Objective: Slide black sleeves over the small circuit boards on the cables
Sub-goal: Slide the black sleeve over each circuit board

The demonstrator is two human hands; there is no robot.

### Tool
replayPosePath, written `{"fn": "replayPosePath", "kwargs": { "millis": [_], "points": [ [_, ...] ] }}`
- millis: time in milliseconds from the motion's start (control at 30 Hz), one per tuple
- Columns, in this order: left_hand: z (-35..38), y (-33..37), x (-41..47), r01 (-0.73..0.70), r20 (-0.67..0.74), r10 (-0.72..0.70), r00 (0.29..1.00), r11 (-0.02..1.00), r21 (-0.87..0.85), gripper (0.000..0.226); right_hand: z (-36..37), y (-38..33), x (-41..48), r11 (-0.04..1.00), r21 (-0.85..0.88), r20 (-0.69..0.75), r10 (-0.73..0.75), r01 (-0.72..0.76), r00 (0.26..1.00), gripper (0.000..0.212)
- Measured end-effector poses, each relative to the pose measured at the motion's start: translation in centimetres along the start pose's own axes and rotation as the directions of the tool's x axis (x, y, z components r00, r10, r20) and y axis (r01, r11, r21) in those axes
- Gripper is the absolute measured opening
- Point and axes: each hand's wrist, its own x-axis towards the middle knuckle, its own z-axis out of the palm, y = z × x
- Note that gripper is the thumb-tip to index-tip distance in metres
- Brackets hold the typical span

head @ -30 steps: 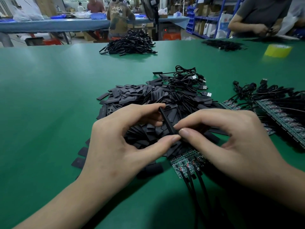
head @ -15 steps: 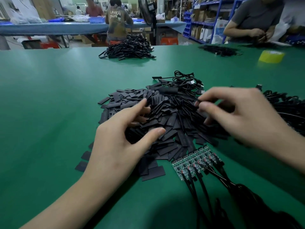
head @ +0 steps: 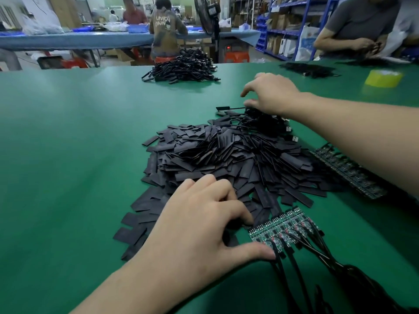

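Note:
A heap of flat black sleeves (head: 226,159) lies in the middle of the green table (head: 68,155). At its near edge is a strip of small green circuit boards (head: 285,227), with black cables (head: 294,279) running toward me. My left hand (head: 199,232) rests on the sleeves, its fingertips at the strip's left end and its thumb against the leftmost cable. My right hand (head: 272,96) reaches far over a small bundle of sleeved cables (head: 260,121) behind the heap, fingers spread and holding nothing.
A second strip of boards (head: 347,173) lies at the right under my forearm. A larger cable heap (head: 181,69) sits at the table's far edge, another dark pile (head: 308,69) and a yellow tape roll (head: 383,78) at the far right. A person (head: 358,26) works there.
My right hand carried a sleeved cable away from the boards to the bundle behind the heap and let it go. My left hand dropped from the sleeves to the board strip's left end.

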Motion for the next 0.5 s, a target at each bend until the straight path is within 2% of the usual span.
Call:
{"fn": "replayPosePath", "kwargs": {
  "millis": [167,300,400,500],
  "points": [
    [0.4,0.1,0.2,0.024,0.024,-0.022,0.999,0.997,-0.076,0.055,-1.0,-1.8,-3.9,0.971,0.234,-0.095,-0.031,0.053,0.995,0.021],
    [0.3,0.2,0.3,0.053,-0.003,-0.055,0.999,0.975,-0.215,0.046,-4.3,-3.6,-11.5,0.878,0.455,-0.105,-0.112,0.148,0.988,0.019],
    [0.1,0.5,0.4,0.087,-0.026,-0.103,0.994,0.932,-0.352,0.035,-6.5,-4.6,-17.5,0.793,0.574,-0.003,-0.247,0.204,0.969,0.023],
    [0.0,1.0,0.3,0.168,0.032,-0.176,0.984,0.845,-0.508,0.028,-7.5,-4.9,-21.2,0.74,0.653,0.154,-0.338,0.161,0.929,0.026]
  ]
}}
